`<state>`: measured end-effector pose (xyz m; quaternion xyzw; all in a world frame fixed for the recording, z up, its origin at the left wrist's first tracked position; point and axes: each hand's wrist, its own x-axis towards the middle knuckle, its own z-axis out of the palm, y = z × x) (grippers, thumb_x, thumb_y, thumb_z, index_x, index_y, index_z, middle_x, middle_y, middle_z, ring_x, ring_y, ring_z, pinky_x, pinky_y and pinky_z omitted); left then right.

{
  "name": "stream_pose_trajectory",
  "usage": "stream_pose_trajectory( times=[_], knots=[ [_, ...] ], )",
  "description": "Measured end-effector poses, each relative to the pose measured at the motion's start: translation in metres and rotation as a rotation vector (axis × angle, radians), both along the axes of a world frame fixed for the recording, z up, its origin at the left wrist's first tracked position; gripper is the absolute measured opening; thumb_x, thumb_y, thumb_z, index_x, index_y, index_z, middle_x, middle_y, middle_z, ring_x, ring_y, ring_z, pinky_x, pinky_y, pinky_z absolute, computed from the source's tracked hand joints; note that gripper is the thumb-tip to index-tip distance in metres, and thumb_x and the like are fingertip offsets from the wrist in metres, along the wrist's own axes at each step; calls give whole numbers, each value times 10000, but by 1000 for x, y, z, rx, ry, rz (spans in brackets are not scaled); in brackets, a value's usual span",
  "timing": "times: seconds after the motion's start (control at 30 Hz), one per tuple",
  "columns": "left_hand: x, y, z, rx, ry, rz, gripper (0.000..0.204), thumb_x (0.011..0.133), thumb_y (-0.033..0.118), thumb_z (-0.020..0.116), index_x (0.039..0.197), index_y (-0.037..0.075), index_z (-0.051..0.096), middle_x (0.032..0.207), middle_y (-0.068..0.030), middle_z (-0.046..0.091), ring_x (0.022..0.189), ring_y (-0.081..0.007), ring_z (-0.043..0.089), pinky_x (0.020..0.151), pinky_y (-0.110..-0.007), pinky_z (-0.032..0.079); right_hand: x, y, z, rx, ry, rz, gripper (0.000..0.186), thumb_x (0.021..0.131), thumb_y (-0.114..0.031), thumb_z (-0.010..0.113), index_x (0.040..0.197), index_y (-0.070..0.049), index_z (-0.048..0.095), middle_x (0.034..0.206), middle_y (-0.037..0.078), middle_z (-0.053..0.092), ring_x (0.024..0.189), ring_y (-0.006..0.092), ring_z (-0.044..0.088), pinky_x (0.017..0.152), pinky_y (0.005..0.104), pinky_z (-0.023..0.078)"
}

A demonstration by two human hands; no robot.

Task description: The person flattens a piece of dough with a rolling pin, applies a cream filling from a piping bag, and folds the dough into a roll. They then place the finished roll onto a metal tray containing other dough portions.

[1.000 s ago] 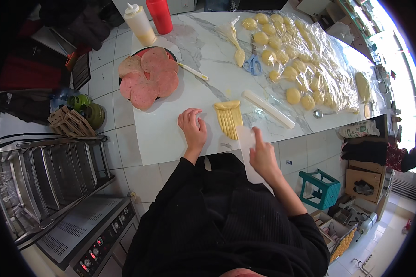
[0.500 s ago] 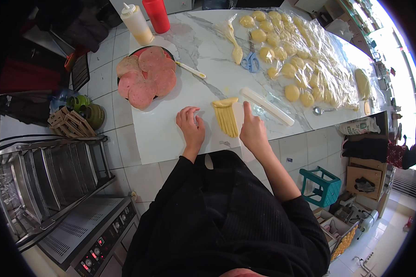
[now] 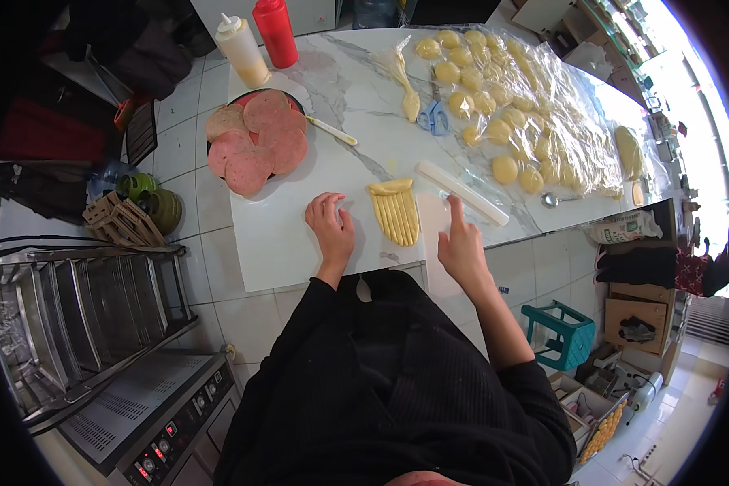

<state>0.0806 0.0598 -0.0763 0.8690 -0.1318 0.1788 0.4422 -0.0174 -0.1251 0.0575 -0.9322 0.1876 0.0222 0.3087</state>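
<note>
A flat yellow dough piece (image 3: 394, 215), cut into long strips below a thicker uncut band at its far end, lies on the table before me. Just right of it, my right hand (image 3: 462, 249) holds a pale flat dough scraper (image 3: 435, 220), index finger stretched along it. The scraper reaches over the table's near edge. To the left of the dough, my left hand (image 3: 330, 231) rests by the tabletop with fingers loosely bent and apart, holding nothing. A white rolling pin (image 3: 462, 193) lies slanted beyond the scraper.
Round meat slices (image 3: 255, 146) fill a dark plate at left, beside a yellow-handled brush (image 3: 332, 130). Behind stand a clear squeeze bottle (image 3: 243, 53) and a red one (image 3: 275, 34). Blue scissors (image 3: 434, 118), a piping bag (image 3: 407, 89), plastic-covered dough balls (image 3: 506, 121) and a spoon (image 3: 555, 199) lie farther right.
My right hand and the scraper have moved right, off the dough's edge, so its strips show fully. My left hand stays nearly in place.
</note>
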Motion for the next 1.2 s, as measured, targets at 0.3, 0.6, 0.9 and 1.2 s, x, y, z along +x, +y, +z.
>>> stream_pose_trajectory(
  times=[0.3,0.6,0.9,1.2],
  knots=[
    [-1,1,0,-1,21,19,251,714,10,512,950,65,579,1019,-76,537,1031,-261,463,929,-383,296,23,2,-17,-8,44,75,598,724,67,500,1270,-27,275,654,277,561,671,488,558,624,552,426],
    [0,0,-1,3,8,4,264,709,7,510,959,72,565,1014,-75,522,1007,-262,456,935,-398,286,22,14,-10,-62,87,88,612,730,54,490,1302,-22,284,684,286,567,682,485,558,612,535,435],
    [-1,3,-4,9,-18,30,266,718,11,514,970,81,560,1021,-74,520,1016,-263,454,941,-403,280,-21,-67,4,22,-171,-144,654,698,-40,696,1248,-70,343,907,194,619,833,335,625,757,412,485],
    [-2,-6,0,40,-10,-5,290,728,36,525,1009,98,561,1047,-72,524,1047,-259,444,958,-411,268,75,-228,-88,306,-535,-684,717,743,-166,726,1278,36,294,1213,219,438,1116,334,468,939,390,379]
  ],
)
